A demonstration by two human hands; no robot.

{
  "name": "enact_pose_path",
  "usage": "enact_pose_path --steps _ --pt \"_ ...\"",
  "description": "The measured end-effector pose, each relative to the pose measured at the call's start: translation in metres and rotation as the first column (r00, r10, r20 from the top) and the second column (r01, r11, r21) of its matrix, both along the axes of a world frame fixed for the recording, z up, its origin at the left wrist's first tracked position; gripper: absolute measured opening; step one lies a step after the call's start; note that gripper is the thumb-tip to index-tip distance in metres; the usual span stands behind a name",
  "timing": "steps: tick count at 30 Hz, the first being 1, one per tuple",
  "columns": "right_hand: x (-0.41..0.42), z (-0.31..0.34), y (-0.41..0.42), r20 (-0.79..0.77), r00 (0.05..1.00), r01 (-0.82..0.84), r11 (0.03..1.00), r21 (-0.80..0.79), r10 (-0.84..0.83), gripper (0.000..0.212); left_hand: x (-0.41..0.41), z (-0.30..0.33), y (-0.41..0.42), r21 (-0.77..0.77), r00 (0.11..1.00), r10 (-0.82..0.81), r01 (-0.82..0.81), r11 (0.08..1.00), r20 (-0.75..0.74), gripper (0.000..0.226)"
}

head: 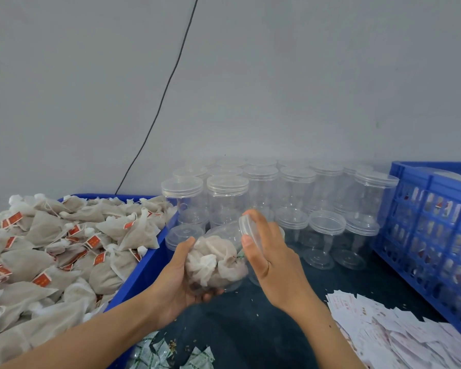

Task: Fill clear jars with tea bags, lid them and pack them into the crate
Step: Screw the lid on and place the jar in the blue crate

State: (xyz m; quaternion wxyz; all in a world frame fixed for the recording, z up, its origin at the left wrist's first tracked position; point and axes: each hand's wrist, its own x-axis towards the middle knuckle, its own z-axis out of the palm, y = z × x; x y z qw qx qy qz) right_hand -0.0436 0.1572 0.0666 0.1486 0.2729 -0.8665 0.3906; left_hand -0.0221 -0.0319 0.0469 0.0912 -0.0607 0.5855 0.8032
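Note:
My left hand point(177, 278) grips a clear jar point(218, 259) packed with tea bags and tilted to the right. At the jar's mouth my right hand point(266, 259) holds a clear lid point(246, 227) on edge between thumb and fingers. A blue bin point(144, 272) on the left holds several loose tea bags point(51, 249) with red tags. A blue lattice crate point(431, 235) on the right has filled jars visible through its wall.
Several empty lidded clear jars point(277, 190) stand stacked against the grey wall behind my hands. White paper slips point(389, 334) lie front right, small green-and-white sachets point(168, 355) front centre on the dark table. A black cable point(171, 83) runs down the wall.

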Motion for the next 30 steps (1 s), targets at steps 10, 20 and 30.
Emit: enact_pose_path --steps 10,20,30 --pt "0.010 0.039 0.011 0.421 0.868 -0.101 0.924 -0.369 0.263 0.096 0.003 0.020 0.003 0.274 0.998 -0.061 0.053 0.960 0.023 0.061" --pt "0.017 0.067 0.041 0.482 0.817 0.073 0.773 -0.630 0.316 0.074 0.003 0.070 0.070 0.518 0.965 -0.261 0.227 0.825 -0.006 0.062" --pt "0.030 0.113 0.131 0.458 0.871 0.197 0.727 -0.658 0.179 0.061 -0.015 0.097 0.174 0.297 0.938 -0.346 0.336 0.894 -0.019 0.073"
